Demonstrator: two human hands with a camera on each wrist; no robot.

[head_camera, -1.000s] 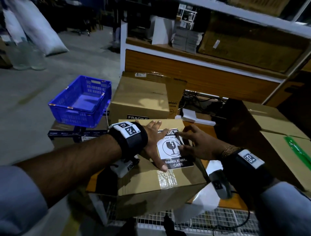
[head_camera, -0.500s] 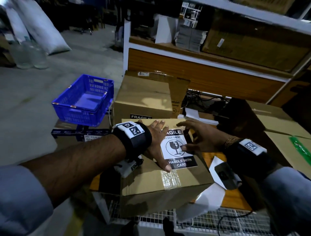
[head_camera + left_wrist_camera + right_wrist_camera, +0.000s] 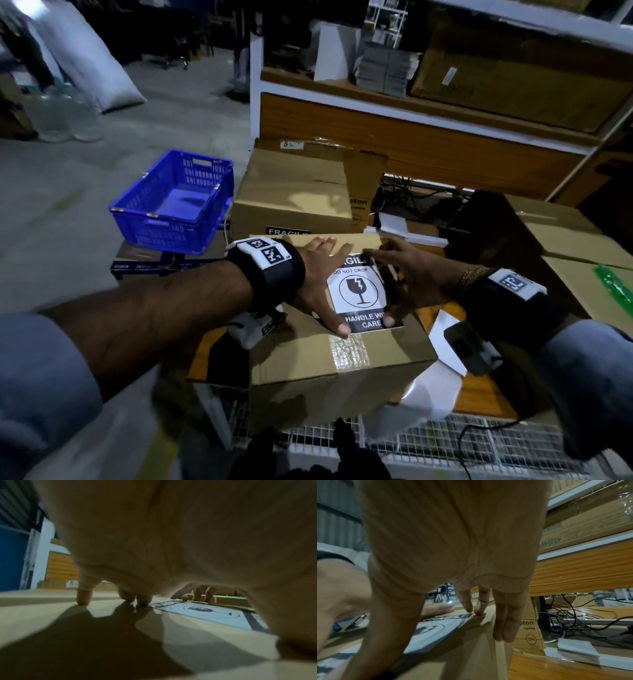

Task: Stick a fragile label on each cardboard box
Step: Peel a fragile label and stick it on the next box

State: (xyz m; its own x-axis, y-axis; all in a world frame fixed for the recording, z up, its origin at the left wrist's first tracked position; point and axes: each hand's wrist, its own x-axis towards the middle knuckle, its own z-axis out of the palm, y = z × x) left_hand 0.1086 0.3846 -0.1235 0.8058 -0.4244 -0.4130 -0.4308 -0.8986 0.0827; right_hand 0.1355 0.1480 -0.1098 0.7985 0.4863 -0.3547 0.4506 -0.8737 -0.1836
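A taped cardboard box (image 3: 342, 359) sits in front of me with a black-and-white fragile label (image 3: 358, 296) flat on its top. My left hand (image 3: 322, 274) lies spread on the box top, fingers straight, its thumb along the label's left edge. My right hand (image 3: 407, 277) spans the label's right side with straight fingers, thumb on the lower right corner and fingertips at the top corner. The left wrist view shows the label (image 3: 211, 613) lying flat under my palm. In the right wrist view my fingertips (image 3: 471, 608) touch the label's (image 3: 435, 632) far corner.
Behind stands another cardboard box (image 3: 294, 202) bearing a fragile label (image 3: 287, 231). A blue crate (image 3: 174, 202) sits at the left, more boxes (image 3: 575, 246) at the right. White backing paper (image 3: 431, 387) lies by the front box. Cables (image 3: 573, 615) and wooden shelving (image 3: 421, 137) are behind.
My right hand has spread wider over the label's right side, thumb sliding down to the lower corner and fingers reaching the top corner. The left hand stays flat on the box.
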